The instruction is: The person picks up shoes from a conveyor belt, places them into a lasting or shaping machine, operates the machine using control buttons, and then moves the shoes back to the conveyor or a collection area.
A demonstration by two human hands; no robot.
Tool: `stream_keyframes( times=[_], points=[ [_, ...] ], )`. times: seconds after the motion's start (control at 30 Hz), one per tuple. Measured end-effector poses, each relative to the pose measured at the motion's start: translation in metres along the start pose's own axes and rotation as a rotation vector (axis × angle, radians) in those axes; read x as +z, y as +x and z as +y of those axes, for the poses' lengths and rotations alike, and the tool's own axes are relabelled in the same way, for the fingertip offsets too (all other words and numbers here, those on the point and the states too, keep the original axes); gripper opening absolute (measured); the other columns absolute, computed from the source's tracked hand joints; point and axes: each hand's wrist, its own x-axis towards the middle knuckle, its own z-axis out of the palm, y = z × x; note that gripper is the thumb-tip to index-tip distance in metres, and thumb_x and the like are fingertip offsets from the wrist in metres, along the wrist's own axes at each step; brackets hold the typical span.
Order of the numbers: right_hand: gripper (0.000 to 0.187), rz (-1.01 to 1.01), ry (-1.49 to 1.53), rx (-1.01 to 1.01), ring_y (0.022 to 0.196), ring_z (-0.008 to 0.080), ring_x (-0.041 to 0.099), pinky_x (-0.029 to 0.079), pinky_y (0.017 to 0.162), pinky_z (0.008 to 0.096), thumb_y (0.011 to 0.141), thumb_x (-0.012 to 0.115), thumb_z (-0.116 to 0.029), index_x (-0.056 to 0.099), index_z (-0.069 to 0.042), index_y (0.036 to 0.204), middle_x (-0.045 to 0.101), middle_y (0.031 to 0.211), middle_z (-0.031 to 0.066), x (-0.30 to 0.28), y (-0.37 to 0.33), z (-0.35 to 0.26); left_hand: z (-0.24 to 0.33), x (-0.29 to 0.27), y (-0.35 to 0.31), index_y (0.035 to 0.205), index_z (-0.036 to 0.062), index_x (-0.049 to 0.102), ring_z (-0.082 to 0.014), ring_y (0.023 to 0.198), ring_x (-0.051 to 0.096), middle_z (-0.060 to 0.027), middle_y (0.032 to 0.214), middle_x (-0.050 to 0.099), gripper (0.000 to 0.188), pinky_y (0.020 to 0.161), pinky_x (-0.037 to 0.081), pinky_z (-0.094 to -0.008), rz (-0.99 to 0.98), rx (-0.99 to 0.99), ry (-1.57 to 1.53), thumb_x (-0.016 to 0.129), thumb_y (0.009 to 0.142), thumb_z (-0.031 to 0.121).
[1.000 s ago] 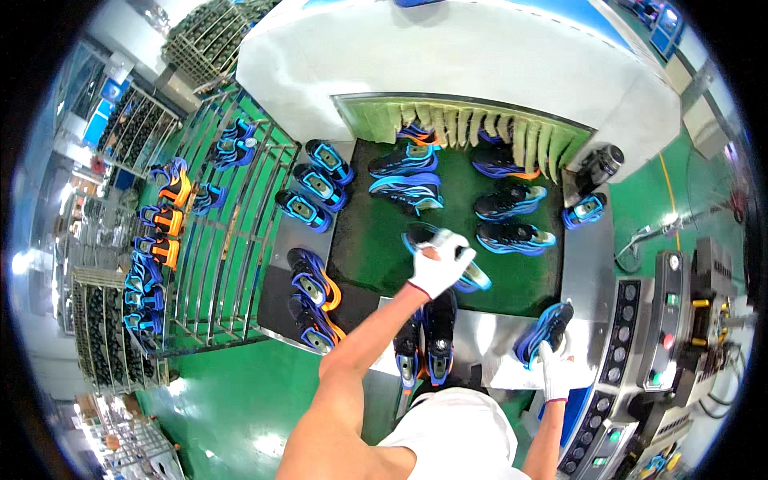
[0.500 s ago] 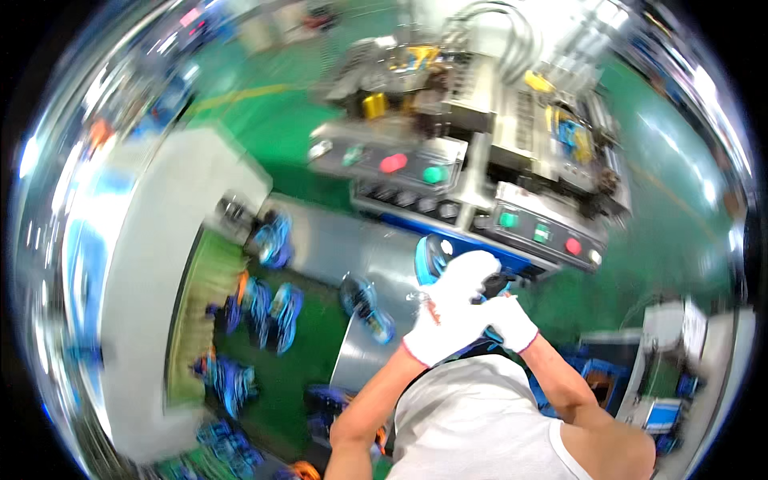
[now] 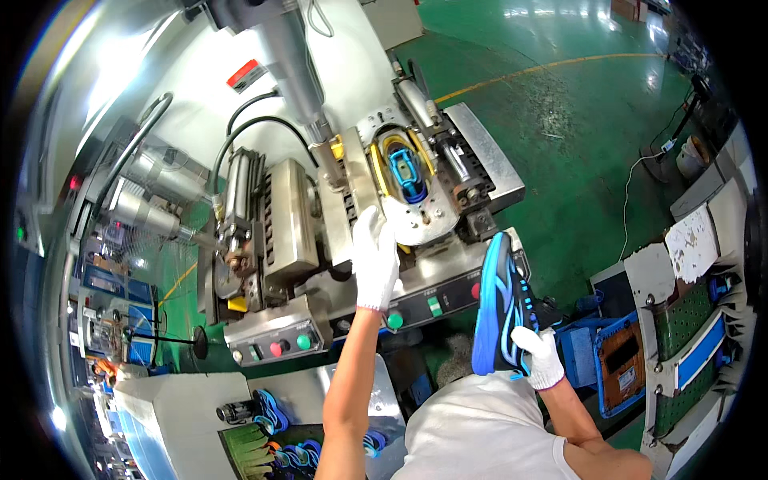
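Observation:
My right hand (image 3: 541, 358), in a white glove, is closed on a black and blue sports shoe (image 3: 498, 308). The shoe is held upright in front of the machine's right end, its blue sole to the left. My left hand (image 3: 375, 260), gloved too, reaches forward over the machine's front edge with its fingers stretched out and nothing visible in them. Just beyond its fingertips is a pale metal plate (image 3: 428, 224). Behind that plate, another blue shoe (image 3: 406, 170) sits in the yellow-edged clamp of the pressing machine (image 3: 292, 216).
Control panels with a green button (image 3: 394, 320) and a red button (image 3: 277, 349) line the machine's front. A metal table (image 3: 384, 400) stands at lower left, beside a conveyor opening (image 3: 248, 448) with several shoes. Blue crates (image 3: 580, 352) and another conveyor (image 3: 680, 344) stand at right.
My view has swung toward the machine. My hands, together at a shoe before, are now apart: the left has reached out to the machine, the right holds the shoe at my right.

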Motion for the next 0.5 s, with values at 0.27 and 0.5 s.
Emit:
stream_keyframes(
  times=[0.27, 0.5],
  points=[
    [0.066, 0.125, 0.064, -0.114, 0.110, 0.0185, 0.064, 0.052, 0.098, 0.0381, 0.078, 0.072, 0.001, 0.053, 0.000, 0.141, 0.064, 0.125, 0.0062, -0.019, 0.014, -0.030, -0.114, 0.144, 0.159, 0.152, -0.0020, 0.035, -0.0447, 0.130, 0.054, -0.0314, 0.142, 0.051, 0.073, 0.110, 0.043, -0.0453, -0.028, -0.282, 0.419, 0.060, 0.095, 0.037],
    [0.076, 0.241, 0.006, 0.012, 0.111, 0.0161, 0.060, 0.051, 0.098, 0.0339, 0.077, 0.077, 0.004, 0.049, -0.005, 0.147, 0.060, 0.131, 0.0036, -0.024, 0.018, -0.011, -0.145, 0.159, 0.187, 0.132, -0.0073, 0.042, -0.0431, 0.110, 0.064, -0.0321, 0.127, 0.060, 0.056, 0.098, 0.051, -0.0493, 0.051, 0.045, 0.618, 0.067, 0.092, 0.023]
  ],
)
